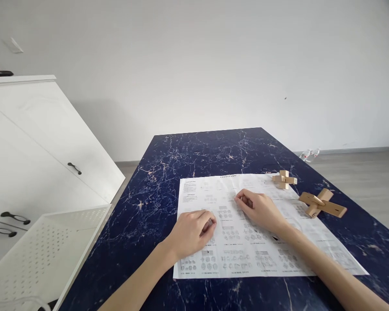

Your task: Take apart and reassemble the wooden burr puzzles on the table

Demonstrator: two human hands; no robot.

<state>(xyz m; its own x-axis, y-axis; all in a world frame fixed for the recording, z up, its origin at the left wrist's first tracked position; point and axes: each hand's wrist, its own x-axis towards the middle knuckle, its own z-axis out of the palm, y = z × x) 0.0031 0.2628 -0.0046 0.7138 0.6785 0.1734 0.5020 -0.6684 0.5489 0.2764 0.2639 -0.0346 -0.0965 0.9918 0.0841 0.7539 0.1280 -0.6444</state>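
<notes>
A large white sheet printed with small diagrams and text [230,242] lies flat on the table under both hands. My left hand [194,231] rests on its left part, fingers curled in loosely towards the thumb, with nothing seen in them. Farther up the paper, near its middle, my right hand [257,209] is also curled, thumb near the bent fingers and no object visible. To its right are two interlocking wooden puzzles: a smaller cross-shaped one [284,179] at the sheet's upper right corner and a larger one with long flat pieces [322,203] at the right edge.
The dark blue marble-patterned table [200,151] reaches towards a white wall. A white cabinet [42,142] with black handles stands left, beside a perforated white surface [35,255]. Clear plastic items with red marks [310,154] show by the table's right edge.
</notes>
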